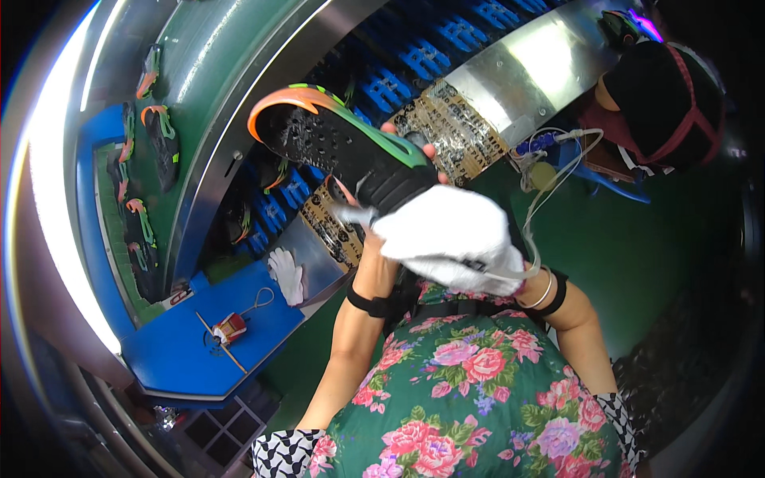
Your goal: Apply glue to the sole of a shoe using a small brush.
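Note:
My left hand [366, 237] holds a shoe sole [319, 131] from beneath, with fingertips curling round its far edge. The sole is black and pitted with small holes, with an orange rim at one end and a green strip along the side. Over my right hand [450, 235] is a white glove, close against the near end of the sole. Its fingers are hidden from this side. A blurred grey tip [355, 213] sticks out beside the glove, and a pale hose [532, 247] runs up from the glove's wrist; what the hand grips cannot be made out.
Similar soles [163, 147] lie on the green belt at left. A blue table [183, 354] bears a white glove [287, 275] and a small red-labelled spool [229, 328] on a stick. Blue racks [386, 88] line the back. A co-worker [669, 103] sits at far right near cables.

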The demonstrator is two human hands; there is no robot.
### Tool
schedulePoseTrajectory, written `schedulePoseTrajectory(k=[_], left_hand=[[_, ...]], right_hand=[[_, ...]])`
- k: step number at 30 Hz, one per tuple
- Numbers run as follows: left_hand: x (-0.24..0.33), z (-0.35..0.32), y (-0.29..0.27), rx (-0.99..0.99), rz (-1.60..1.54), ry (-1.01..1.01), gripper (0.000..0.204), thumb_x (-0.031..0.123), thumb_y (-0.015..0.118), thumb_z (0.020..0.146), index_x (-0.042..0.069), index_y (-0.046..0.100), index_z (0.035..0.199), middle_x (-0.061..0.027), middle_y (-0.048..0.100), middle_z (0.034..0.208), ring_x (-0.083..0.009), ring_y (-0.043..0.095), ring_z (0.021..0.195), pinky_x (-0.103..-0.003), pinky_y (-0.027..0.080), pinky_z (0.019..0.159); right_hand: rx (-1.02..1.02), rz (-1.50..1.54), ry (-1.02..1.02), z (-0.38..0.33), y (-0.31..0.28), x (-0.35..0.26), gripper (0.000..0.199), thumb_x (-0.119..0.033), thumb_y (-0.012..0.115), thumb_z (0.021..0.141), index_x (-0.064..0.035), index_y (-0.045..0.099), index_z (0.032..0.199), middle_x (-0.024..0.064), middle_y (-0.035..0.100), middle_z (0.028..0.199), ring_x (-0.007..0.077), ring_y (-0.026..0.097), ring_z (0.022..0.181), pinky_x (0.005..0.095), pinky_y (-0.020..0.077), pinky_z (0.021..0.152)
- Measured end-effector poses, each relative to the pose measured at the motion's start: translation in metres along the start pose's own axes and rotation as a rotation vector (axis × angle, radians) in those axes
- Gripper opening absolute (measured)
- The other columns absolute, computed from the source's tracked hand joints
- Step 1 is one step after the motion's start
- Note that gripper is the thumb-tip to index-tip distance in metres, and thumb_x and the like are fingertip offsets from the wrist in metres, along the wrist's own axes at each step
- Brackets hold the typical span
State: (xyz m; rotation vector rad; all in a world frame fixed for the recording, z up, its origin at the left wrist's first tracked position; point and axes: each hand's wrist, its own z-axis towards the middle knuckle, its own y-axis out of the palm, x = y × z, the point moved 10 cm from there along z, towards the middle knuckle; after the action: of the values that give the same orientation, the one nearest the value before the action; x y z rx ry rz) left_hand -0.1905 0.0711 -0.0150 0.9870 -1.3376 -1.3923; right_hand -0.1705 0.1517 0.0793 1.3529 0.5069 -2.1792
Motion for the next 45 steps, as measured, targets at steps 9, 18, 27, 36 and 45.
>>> schedulePoseTrajectory(k=[9,18,27,36,45], left_hand=[[0.021,0.004,-0.003,0.024,0.113,0.061,0.088,0.075,0.063,0.084,0.021,0.039,0.15,-0.0262,0.058,0.132,-0.0501,0.06,0.114,-0.064,0.054,0.092],[0.034,0.001,0.005,0.096,0.04,0.287,0.094,0.079,0.06,0.084,0.014,0.041,0.149,-0.0209,0.061,0.13,-0.039,0.056,0.125,-0.063,0.051,0.094],[0.036,-0.004,-0.002,0.117,0.099,0.257,0.098,0.082,0.052,0.085,0.01,0.043,0.151,-0.0211,0.043,0.149,-0.0444,0.057,0.123,-0.057,0.054,0.096],[0.028,-0.012,-0.005,0.198,0.156,0.055,0.111,0.089,0.057,0.074,0.005,0.043,0.146,-0.0199,0.053,0.136,-0.0401,0.059,0.109,-0.052,0.054,0.09],[0.038,-0.015,-0.014,0.199,0.213,-0.102,0.102,0.072,0.06,0.083,0.007,0.033,0.156,-0.0286,0.04,0.15,-0.0502,0.059,0.116,-0.052,0.058,0.092]], right_hand=[[0.058,-0.155,-0.143,0.002,-0.01,-0.019,0.028,-0.001,0.075,0.083,-0.0071,0.076,0.111,0.0101,0.075,0.109,0.0274,0.072,0.097,0.0371,0.058,0.084],[0.026,-0.068,-0.143,-0.004,-0.012,-0.015,0.02,-0.006,0.08,0.08,-0.0088,0.078,0.099,0.0083,0.077,0.099,0.0247,0.073,0.088,0.0349,0.0586,0.079],[-0.039,-0.002,-0.107,-0.013,-0.01,-0.005,0.022,-0.004,0.08,0.078,-0.009,0.078,0.1,0.0078,0.077,0.101,0.0251,0.073,0.091,0.0363,0.0578,0.08],[-0.115,-0.111,-0.165,-0.019,0.002,-0.008,0.023,-0.007,0.078,0.079,-0.0118,0.077,0.102,0.0066,0.075,0.102,0.0263,0.071,0.089,0.0369,0.0573,0.078],[-0.119,-0.213,-0.158,-0.015,0.0,-0.003,0.029,-0.005,0.076,0.081,-0.0065,0.076,0.11,0.0103,0.075,0.108,0.0275,0.071,0.095,0.0375,0.0578,0.082]])
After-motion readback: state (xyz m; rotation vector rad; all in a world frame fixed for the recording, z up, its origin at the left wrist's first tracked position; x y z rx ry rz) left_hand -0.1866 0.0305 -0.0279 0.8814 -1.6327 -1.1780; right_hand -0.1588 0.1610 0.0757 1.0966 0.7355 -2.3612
